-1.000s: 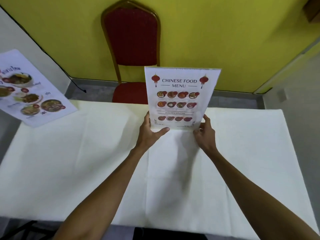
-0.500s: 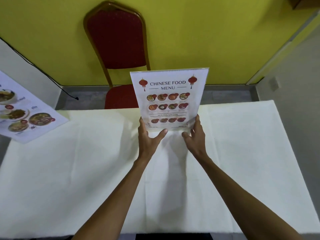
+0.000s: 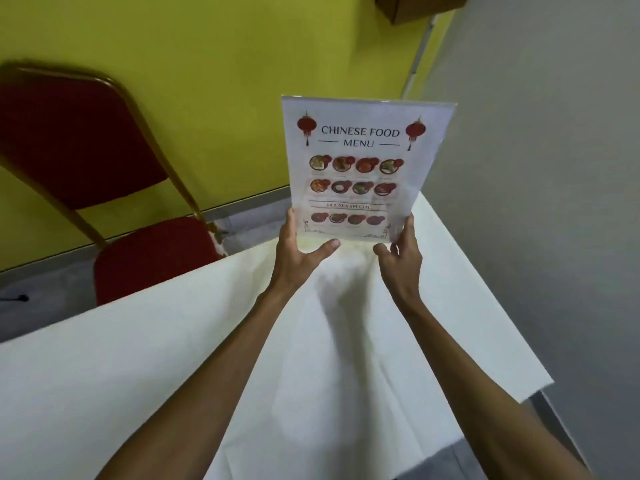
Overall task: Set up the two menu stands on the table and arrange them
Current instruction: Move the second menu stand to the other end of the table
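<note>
Menu stand (image 3: pixel 363 168) now nearer table (image 3: pixel 173 341) corner, both hands' grip on it, yellow wall (image 3: pixel 207 64) behind.

The table (image 3: pixel 173 358) lies bare under its white cloth, open to a hand on every side of the two arms. The menu stand (image 3: pixel 363 168), held upright at its lower corners by the left hand (image 3: pixel 298 251) and right hand (image 3: pixel 401 258), blocks the far right corner. A red chair (image 3: pixel 104 188) stands past the far edge, and a grey wall (image 3: pixel 536 202) closes the right side.
</note>
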